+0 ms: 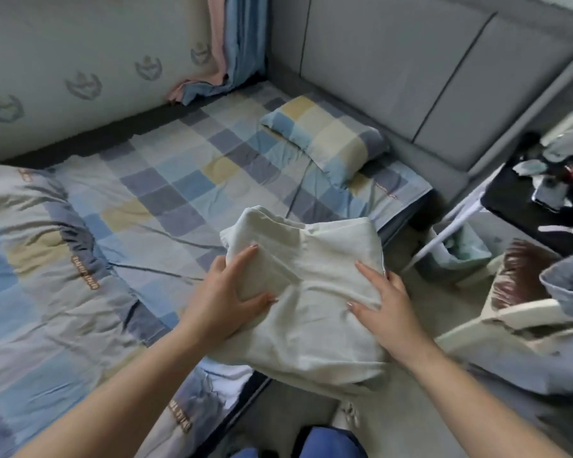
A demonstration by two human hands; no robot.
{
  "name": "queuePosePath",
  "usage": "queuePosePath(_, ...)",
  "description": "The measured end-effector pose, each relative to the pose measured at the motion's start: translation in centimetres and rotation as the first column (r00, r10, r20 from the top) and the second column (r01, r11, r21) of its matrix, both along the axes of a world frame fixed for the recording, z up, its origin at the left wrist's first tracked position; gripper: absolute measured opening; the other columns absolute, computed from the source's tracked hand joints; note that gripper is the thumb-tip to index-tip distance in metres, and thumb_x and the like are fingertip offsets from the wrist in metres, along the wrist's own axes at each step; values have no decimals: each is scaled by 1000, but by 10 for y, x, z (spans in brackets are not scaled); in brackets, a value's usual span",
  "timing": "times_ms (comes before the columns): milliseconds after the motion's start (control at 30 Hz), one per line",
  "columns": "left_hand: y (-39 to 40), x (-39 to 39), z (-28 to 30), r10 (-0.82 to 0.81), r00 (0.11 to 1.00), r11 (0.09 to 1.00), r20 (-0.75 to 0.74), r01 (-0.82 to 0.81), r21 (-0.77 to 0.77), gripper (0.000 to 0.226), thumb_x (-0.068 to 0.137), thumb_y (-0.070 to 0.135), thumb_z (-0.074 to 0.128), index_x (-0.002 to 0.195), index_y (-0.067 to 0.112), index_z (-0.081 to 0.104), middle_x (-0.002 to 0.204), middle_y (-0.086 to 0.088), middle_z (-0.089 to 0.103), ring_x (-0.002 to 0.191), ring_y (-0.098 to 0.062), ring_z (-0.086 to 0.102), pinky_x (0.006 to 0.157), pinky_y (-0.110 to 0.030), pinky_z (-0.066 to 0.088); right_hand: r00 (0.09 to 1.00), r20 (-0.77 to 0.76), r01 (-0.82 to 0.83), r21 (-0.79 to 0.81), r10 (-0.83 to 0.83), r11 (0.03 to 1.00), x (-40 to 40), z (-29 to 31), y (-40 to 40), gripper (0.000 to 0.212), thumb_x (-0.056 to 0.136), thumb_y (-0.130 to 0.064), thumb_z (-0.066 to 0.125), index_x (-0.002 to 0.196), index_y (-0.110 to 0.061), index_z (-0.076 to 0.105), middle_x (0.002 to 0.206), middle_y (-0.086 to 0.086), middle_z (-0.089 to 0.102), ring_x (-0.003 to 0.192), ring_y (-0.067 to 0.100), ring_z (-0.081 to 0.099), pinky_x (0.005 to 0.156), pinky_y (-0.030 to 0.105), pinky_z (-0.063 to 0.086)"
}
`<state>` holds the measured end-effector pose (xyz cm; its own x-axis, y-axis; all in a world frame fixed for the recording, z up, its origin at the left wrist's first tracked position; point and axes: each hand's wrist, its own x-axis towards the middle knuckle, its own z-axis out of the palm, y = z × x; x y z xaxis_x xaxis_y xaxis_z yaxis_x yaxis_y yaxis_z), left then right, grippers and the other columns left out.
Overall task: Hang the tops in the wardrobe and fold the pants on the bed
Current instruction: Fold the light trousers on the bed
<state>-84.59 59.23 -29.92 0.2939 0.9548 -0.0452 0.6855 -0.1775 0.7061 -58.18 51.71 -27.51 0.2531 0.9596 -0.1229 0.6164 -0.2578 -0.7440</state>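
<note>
Head view: the bed, covered with a checked cotton sheet in blue, grey and pale yellow, fills the left and centre. A rumpled checked quilt lies bunched at its left side. A grey upholstered headboard stands behind. A small rectangular checked pillow lies near the headboard. The pale green, soft, creased pants, partly folded into a rough rectangle, sit at the near right edge of the bed, overhanging it, long axis running from near to far, slightly tilted leftward. The left hand grips a fold of the cloth between thumb and extended fingers. The right hand rests on the fabric, fingers spread and straight.
</note>
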Motion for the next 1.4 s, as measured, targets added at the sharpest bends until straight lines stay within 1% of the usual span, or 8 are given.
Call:
queuePosePath(167,-26,51,9,-178,984,984,-24,178,-9,89,62,71,65,138,59,19,117,14,36,100,-10,47,82,-28,39,986,-10,169,13,-169,985,33,11,-77,67,78,-14,76,132,-39,45,136,1,35,124,11,43,104,16,27)
queuePosePath(400,-95,166,16,-454,890,891,-47,454,-11,88,64,65,69,140,55,24,129,6,39,115,-20,48,92,-30,41,899,-13,438,7,-438,899,96,22,-214,67,79,-14,75,134,-37,44,129,-4,34,122,6,39,98,6,22)
queuePosePath(600,-197,278,18,-593,805,805,-13,593,-28,87,66,57,74,139,53,27,107,12,37,98,-17,53,81,-27,40,794,27,608,10,-608,794,164,25,-344,64,81,-14,73,136,-33,46,127,-5,34,110,1,40,81,-10,22)
queuePosePath(733,-275,344,19,-677,736,734,12,676,-59,84,66,61,70,137,57,25,104,14,38,97,-14,53,86,-31,45,724,38,689,13,-689,725,205,31,-437,63,81,-17,73,135,-37,46,127,-8,36,113,0,39,88,2,25)
queuePosePath(1000,-404,458,31,-814,581,580,5,813,-49,84,70,56,72,140,52,26,125,7,40,113,-20,51,94,-35,44,526,43,848,57,-850,527,268,38,-583,58,82,-20,72,132,-38,49,137,-3,38,119,-3,36,86,-5,22)
queuePosePath(1100,-428,489,36,-850,527,527,-17,849,-41,84,70,57,71,141,52,26,129,5,39,115,-20,50,95,-33,43,450,22,891,57,-893,450,279,39,-610,57,82,-21,73,131,-37,50,137,-3,37,125,6,40,93,9,27)
queuePosePath(1300,-454,551,34,-900,434,435,-34,900,-36,84,69,58,70,141,53,25,123,8,40,114,-19,50,95,-33,43,324,-15,943,80,-946,322,309,35,-639,54,82,-18,72,130,-34,52,136,-6,36,127,8,41,98,18,34)
queuePosePath(1400,-455,579,29,-913,403,405,-58,914,-32,86,68,60,69,141,52,25,121,8,39,112,-18,49,93,-31,42,275,-35,961,51,-961,273,328,34,-635,52,85,-22,69,132,-37,50,139,-6,33,129,11,40,105,30,39)
